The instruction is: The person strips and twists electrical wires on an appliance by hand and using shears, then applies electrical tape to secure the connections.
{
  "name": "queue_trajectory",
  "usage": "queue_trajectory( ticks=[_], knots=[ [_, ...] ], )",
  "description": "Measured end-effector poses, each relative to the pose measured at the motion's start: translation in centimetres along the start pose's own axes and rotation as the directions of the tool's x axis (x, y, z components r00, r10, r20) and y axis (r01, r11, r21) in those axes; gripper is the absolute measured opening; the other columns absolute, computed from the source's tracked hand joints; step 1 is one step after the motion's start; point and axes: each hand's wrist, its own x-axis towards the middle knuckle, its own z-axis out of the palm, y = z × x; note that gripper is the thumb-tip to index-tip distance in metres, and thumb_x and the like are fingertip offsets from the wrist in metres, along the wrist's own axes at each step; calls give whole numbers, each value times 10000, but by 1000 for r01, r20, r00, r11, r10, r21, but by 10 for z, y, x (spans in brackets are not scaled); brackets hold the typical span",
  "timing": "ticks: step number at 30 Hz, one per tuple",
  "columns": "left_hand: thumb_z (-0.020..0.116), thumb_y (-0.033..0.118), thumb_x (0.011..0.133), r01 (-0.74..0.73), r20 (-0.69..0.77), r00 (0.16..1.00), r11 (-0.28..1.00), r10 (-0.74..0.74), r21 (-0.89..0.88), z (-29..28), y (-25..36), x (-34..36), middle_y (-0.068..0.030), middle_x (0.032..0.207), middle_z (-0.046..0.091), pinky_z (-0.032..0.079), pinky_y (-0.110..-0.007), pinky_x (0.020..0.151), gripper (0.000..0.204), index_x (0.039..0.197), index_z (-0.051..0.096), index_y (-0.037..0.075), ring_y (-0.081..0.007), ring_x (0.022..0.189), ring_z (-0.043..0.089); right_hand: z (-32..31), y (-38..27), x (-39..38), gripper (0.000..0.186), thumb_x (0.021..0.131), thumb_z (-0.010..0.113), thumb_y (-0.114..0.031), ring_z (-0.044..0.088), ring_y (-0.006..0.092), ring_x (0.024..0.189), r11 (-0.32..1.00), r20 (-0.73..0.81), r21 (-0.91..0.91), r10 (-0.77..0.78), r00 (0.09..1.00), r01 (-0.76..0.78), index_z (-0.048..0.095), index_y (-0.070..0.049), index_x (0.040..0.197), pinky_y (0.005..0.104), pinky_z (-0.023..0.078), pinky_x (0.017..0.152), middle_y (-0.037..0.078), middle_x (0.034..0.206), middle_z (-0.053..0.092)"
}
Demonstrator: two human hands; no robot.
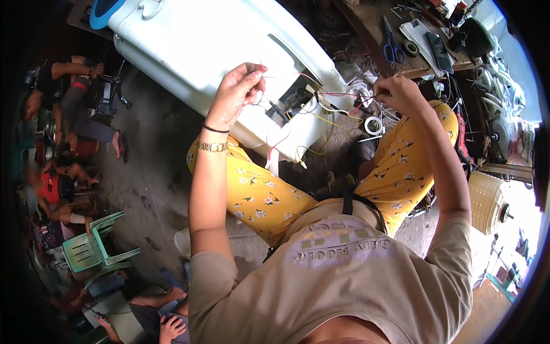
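A white plastic appliance body lies in front of me, with an open recess where red, yellow, white and black wires come out. My left hand is raised over the body, thumb and fingers pinched on a thin red wire. My right hand is closed on red wires at the recess's right, which stretch back toward the opening. Loose yellow and red loops hang below the recess. A white roll lies on the floor beyond the body, between my knees and below my right hand.
A wooden bench at upper right holds blue scissors, a tape roll, a clipboard and a dark phone. Coiled hoses crowd the right side. Several people sit at left near a green plastic chair.
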Motion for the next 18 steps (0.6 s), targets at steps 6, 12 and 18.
queue_trajectory(
  ticks=[6,12,18],
  knots=[
    [605,145,975,-16,23,1000,999,17,-46,4,7,25,-23,796,623,334,-145,469,168,1071,623,8,-22,608,471,-9,20,50,263,726,757,-271,684,304,797,993,300,14,-113,947,114,738,-60,883,406,520,719,139,827,706],
    [600,135,978,27,28,999,958,-20,-285,5,-10,30,-37,819,620,355,-160,497,177,1108,629,19,-46,670,493,-11,7,51,256,710,769,-218,687,263,815,981,455,194,-89,886,-1,746,-39,892,381,517,744,136,809,704],
    [591,140,982,39,23,999,869,-32,-493,2,-12,24,-45,877,619,355,-178,516,177,1106,636,22,-73,710,503,-18,2,47,224,713,757,-190,682,256,825,977,408,196,-8,913,-79,753,-57,893,368,516,756,121,836,706]
  ],
)
